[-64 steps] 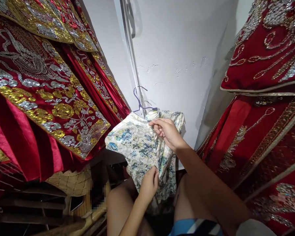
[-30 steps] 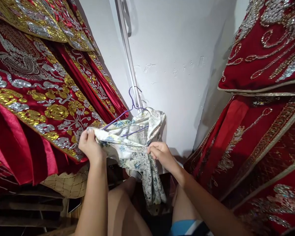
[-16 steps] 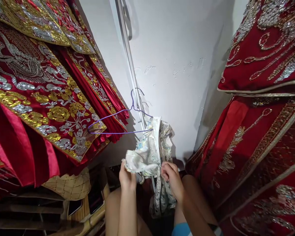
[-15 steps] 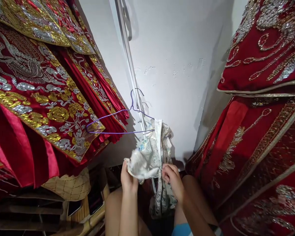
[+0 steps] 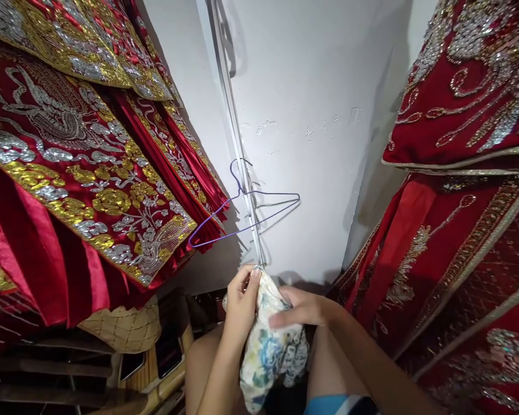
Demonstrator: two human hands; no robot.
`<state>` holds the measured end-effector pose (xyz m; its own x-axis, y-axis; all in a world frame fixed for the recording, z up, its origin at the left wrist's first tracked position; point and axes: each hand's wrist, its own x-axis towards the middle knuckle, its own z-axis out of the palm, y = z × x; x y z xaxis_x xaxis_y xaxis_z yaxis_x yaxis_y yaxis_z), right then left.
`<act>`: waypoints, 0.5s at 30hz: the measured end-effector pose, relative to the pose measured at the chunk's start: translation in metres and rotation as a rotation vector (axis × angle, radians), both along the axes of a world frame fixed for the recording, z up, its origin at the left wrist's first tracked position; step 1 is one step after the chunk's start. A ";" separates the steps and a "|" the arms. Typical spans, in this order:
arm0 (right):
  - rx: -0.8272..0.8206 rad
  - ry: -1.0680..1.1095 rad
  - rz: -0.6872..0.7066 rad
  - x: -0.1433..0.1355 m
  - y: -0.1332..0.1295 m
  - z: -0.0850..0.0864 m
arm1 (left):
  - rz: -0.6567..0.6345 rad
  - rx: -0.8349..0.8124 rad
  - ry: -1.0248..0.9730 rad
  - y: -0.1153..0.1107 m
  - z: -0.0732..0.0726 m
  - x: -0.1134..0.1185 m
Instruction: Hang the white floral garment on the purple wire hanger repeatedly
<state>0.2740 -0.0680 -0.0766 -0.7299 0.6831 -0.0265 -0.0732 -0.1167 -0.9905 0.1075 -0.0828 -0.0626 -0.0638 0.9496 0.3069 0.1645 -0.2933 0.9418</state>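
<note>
A white garment with a blue, green and yellow pattern (image 5: pixel 266 351) hangs bunched below my hands, over my lap. My left hand (image 5: pixel 242 294) pinches its top edge between thumb and fingers. Against the garment's right side lies my right hand (image 5: pixel 300 308), its thumb across the front and its fingers behind the cloth, so the fabric is gripped between them. Above them a bare purple hanger (image 5: pixel 237 230) hangs by its hook at the white strip on the wall, apart from both hands.
Red embroidered garments (image 5: pixel 112 202) with gold and silver sequins hang at left. More beaded red clothing (image 5: pixel 441 248) hangs at right. A white wall (image 5: pixel 311 69) stands ahead. Lower left are a tan quilted item (image 5: pixel 121 328), wooden slats and phone-like dark objects (image 5: pixel 132 364).
The garment has come off the right end of the hanger and dropped toward my lap. My left hand now holds its top edge; my right hand has shifted onto its side. The hanger hangs bare.
</note>
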 end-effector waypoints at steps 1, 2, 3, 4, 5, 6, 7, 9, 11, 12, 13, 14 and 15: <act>0.056 -0.038 0.021 0.004 0.003 0.006 | -0.064 -0.063 -0.003 0.000 -0.006 -0.005; 0.119 -0.052 -0.002 0.007 0.006 0.012 | -0.143 -0.117 0.007 -0.003 -0.012 -0.010; 0.181 -0.044 -0.078 0.010 0.011 0.018 | -0.231 -0.166 0.035 -0.007 -0.018 -0.015; 0.235 -0.020 -0.197 0.013 0.016 0.024 | -0.331 -0.217 0.080 -0.012 -0.023 -0.019; 0.290 0.012 -0.332 0.015 0.023 0.030 | -0.444 -0.277 0.142 -0.018 -0.028 -0.024; 0.356 0.052 -0.477 0.016 0.030 0.036 | -0.551 -0.337 0.215 -0.023 -0.031 -0.028; 0.429 0.093 -0.623 0.017 0.038 0.042 | -0.636 -0.384 0.295 -0.029 -0.033 -0.032; 0.574 0.159 -0.833 0.015 0.057 0.053 | -0.694 -0.419 0.455 -0.037 -0.034 -0.041; 0.690 0.173 -0.858 0.009 0.081 0.060 | -0.593 -0.392 0.574 -0.040 -0.028 -0.050; 0.722 0.146 -0.814 0.004 0.094 0.062 | -0.524 -0.366 0.611 -0.041 -0.024 -0.055; 0.737 0.096 -0.754 -0.002 0.107 0.062 | -0.463 -0.339 0.630 -0.041 -0.019 -0.059; 0.734 0.030 -0.704 -0.008 0.119 0.060 | -0.407 -0.303 0.621 -0.040 -0.014 -0.064; 0.717 -0.049 -0.670 -0.014 0.131 0.056 | -0.369 -0.266 0.601 -0.040 -0.009 -0.068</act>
